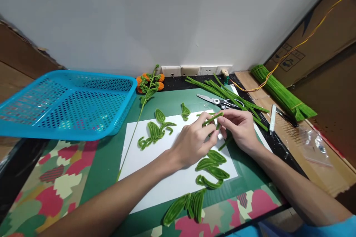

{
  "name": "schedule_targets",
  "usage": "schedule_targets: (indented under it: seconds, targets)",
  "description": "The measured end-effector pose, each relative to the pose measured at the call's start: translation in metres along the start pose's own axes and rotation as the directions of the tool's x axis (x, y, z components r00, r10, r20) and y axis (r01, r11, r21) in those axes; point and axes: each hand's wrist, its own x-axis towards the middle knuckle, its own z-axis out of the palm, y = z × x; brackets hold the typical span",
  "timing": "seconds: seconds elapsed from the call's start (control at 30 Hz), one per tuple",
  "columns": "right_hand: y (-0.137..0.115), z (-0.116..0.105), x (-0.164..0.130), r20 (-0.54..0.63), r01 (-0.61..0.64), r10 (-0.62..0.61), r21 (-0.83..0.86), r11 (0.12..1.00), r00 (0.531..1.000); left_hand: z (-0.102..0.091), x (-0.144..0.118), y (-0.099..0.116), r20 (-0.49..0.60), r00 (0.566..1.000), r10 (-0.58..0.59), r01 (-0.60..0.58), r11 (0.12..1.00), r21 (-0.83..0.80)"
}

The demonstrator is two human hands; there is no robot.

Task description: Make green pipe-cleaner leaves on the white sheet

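Pinching the green pipe cleaner with both the left hand and right hand (fingers pressed tight), it seems best to bend slowly above the white paper.

Legible text: none. Printed marks: dark handling symbols, boxed pictograms in a short row, on the brown cardboard carton leaning at the far right, well beyond the right hand; too small and skewed to make out any letter or number. Above them on the same carton, a dark angular printed shape, partly cut off, not readable. White wall sockets at the table's back edge, beyond both hands: no marking can be made out. Scissors just past the right hand: no brand visible. Blue plastic basket, far to the left of the left hand: no label shows.
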Motion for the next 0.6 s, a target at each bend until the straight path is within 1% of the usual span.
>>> schedule_targets:
  seconds: [0.23, 0.43, 0.6]
  targets:
    - [-0.003, 0.004, -0.001, 0.015, -0.025, 0.025, -0.034, 0.999, 1.000, 0.001, -0.001, -0.001, 0.002, 1.000, 0.009, -0.009, 0.999, 0.040]
    - [-0.006, 0.010, 0.000, -0.028, -0.054, 0.054, 0.007, 0.999, 0.998, 0.001, -0.001, -0.002, 0.000, 1.000, 0.006, -0.006, 0.998, 0.061]
    - [-0.009, 0.009, -0.001, 0.020, -0.062, 0.061, 0.062, 0.996, 0.998, 0.000, -0.001, -0.001, 0.008, 1.000, -0.002, 0.002, 0.999, 0.050]
